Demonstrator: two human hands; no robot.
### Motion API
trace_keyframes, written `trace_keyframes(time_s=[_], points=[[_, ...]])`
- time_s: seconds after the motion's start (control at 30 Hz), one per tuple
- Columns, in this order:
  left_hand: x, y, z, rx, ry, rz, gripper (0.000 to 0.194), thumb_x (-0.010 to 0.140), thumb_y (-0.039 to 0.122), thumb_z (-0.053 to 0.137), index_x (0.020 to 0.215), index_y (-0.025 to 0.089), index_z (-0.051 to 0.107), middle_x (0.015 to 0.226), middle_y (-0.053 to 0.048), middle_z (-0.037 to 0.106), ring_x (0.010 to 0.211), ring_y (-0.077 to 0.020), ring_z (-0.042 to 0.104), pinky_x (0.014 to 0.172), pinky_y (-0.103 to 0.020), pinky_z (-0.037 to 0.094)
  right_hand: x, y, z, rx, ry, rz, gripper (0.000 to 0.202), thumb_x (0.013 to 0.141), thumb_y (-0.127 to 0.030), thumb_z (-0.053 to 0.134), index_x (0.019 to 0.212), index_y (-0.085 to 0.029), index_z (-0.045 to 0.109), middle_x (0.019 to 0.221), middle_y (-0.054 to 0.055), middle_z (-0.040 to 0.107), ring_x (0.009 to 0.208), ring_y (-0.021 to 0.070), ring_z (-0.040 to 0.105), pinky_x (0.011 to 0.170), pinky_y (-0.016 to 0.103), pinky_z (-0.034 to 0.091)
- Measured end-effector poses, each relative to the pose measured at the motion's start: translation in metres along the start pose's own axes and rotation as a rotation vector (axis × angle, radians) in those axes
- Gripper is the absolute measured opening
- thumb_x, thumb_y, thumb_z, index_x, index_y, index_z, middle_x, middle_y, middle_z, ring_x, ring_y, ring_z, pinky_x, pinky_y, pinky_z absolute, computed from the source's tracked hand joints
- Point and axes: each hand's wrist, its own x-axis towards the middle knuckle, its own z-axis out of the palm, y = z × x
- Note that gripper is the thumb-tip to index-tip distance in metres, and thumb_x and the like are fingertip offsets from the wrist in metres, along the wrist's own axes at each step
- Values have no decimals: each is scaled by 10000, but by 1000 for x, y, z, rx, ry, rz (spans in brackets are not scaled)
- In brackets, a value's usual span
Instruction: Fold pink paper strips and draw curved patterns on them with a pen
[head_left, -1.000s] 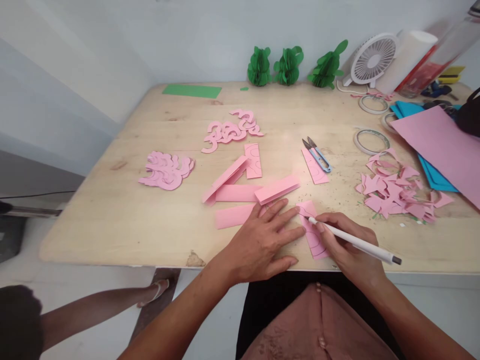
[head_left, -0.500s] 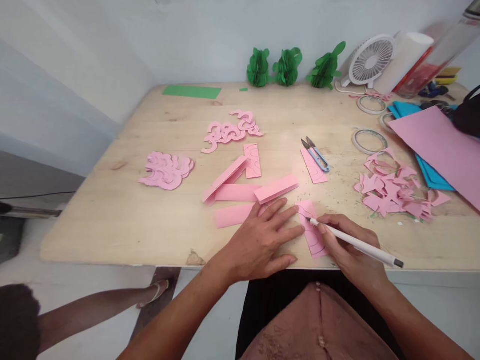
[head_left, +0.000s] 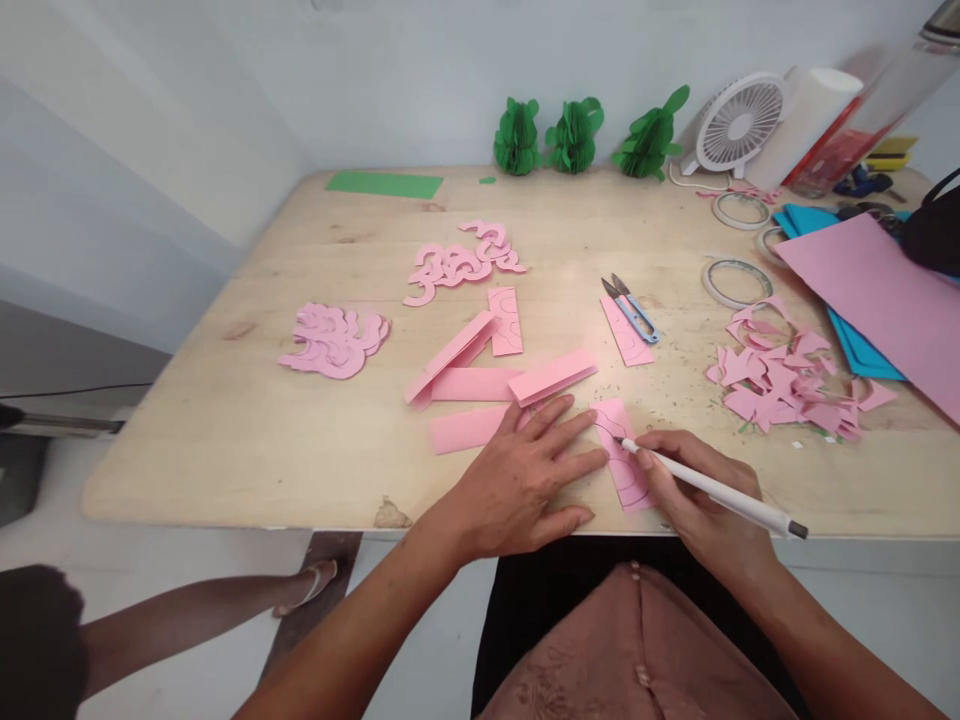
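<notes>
A pink paper strip [head_left: 619,460] with curved pen lines lies near the table's front edge. My right hand [head_left: 697,490] is closed on a white pen [head_left: 731,497], its dark tip touching the strip. My left hand [head_left: 517,480] lies flat with fingers spread, fingertips on the strip's left edge. Folded pink strips [head_left: 555,376] lie just beyond my left hand, one partly under it. A marked pink piece [head_left: 506,322] rests farther back. Small blue-handled snips [head_left: 634,312] lie across another marked pink piece [head_left: 621,335].
Cut pink curls form two piles [head_left: 334,340]. Pink scraps [head_left: 795,380] and tape rolls [head_left: 739,284] are at right, beside pink and blue sheets [head_left: 885,290]. Green paper shapes [head_left: 574,137] and a fan [head_left: 739,125] stand at the back. A person's leg [head_left: 187,620] shows at lower left.
</notes>
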Motion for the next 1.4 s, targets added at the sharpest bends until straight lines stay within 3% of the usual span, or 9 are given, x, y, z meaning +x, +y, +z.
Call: trace_keyframes(time_s=[0.43,0.67,0.87,1.07,1.27,1.4], points=[[0,0,0,-6,-7,-3,516,901,490,558,1378,303,488,1562,-40,350,1466,-328,211,1100,-534,266,-2,0,-2,-2,-13,36,126,880,-304,599,860,-215,685,740,-6,713,430,84,500,415,228,390],[0,0,0,-10,-13,-5,523,899,493,561,1383,308,485,1564,-41,346,1465,-330,213,1103,-539,262,-1,-4,-2,85,-14,132,155,907,-336,574,938,-232,685,811,4,731,617,135,655,529,227,497],[0,0,0,2,-6,-2,525,903,502,554,1385,307,486,1567,-42,342,1460,-337,220,1102,-537,264,-4,4,4,46,-24,-61,168,926,-235,561,1063,-212,657,1007,51,740,898,184,696,782,296,552],[0,0,0,7,-3,3,520,904,511,548,1384,319,488,1565,-52,340,1456,-339,229,1112,-539,253,-6,6,6,-13,-35,-196,228,907,-150,566,1122,-187,629,1005,74,740,924,220,696,823,357,546],[0,0,-1,10,9,11,454,921,497,527,1350,347,518,1558,-54,349,1454,-343,239,1100,-552,262,-6,3,3,-3,-62,-169,233,906,-162,561,1126,-193,630,991,72,745,908,224,700,810,367,552],[0,-1,-2,9,-2,12,443,926,494,520,1341,339,526,1559,-55,347,1456,-344,231,1093,-549,272,-3,1,1,63,-63,-12,175,919,-244,556,1053,-218,666,1000,55,744,887,201,706,777,322,561]])
